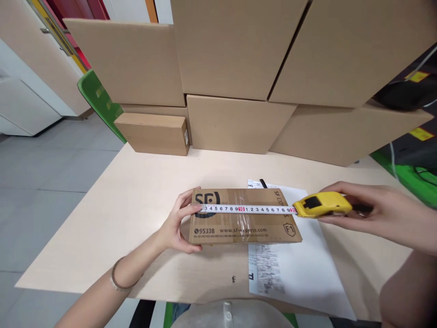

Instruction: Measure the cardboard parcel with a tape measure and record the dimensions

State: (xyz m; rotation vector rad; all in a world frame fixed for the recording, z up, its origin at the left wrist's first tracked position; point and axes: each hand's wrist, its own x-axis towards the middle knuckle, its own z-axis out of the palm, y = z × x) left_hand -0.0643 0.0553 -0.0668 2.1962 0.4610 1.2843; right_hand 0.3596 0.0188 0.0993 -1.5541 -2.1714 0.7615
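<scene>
A small brown cardboard box (269, 223) with "SF" printing and clear packing tape lies before me. My left hand (174, 223) grips its left end, one finger lying over the end of the measuring tape blade (256, 210). That white blade stretches straight across the box top, with a red 10 near the middle and a red 20 by the right edge. Just past that edge, my right hand (372, 207) is closed round the yellow tape measure (329, 203). Under the box, a printed white sheet (307, 269) is partly covered, and a black pen-like object (262, 183) shows behind it.
Large cardboard boxes (235, 50) are stacked along the table's (102, 223) back. A smaller plain box (159, 133) stands at the back left. A green chair (99, 100) is beyond the left edge, with grey floor tiles beside it. Dark equipment (416, 132) is at the right.
</scene>
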